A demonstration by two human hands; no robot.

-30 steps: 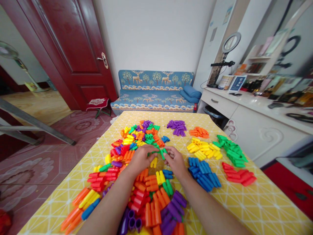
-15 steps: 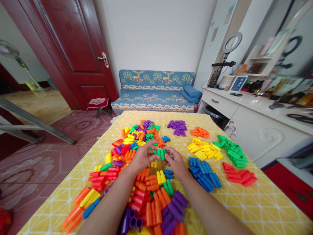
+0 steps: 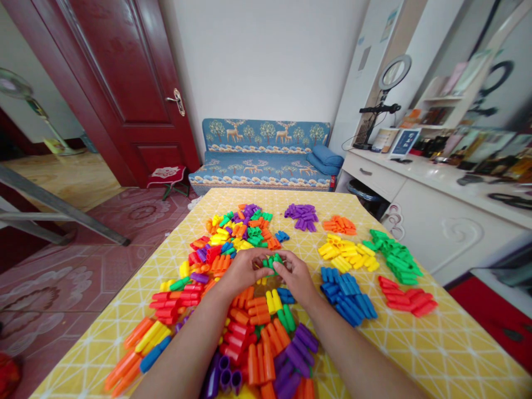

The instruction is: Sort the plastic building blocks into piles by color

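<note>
A big mixed heap of coloured plastic tube blocks [image 3: 233, 288] covers the near and left part of a yellow-clothed table [image 3: 436, 354]. My left hand [image 3: 241, 272] and my right hand [image 3: 296, 280] meet over the heap, fingers curled round a small cluster of green blocks [image 3: 271, 261] held between them. To the right lie sorted piles: purple [image 3: 302, 215], orange [image 3: 339, 225], yellow [image 3: 343, 252], green [image 3: 394, 255], blue [image 3: 346, 291] and red [image 3: 408, 299].
A blue patterned sofa [image 3: 266, 155] stands beyond the table's far edge. A dark red door [image 3: 120, 83] is at the left, with a small stool [image 3: 166, 176] near it. White cabinets [image 3: 440, 221] with a ring light [image 3: 393, 75] run along the right.
Both hands have drawn closer together, gathering the green blocks into a tighter cluster between the fingers. The sorted piles have not moved.
</note>
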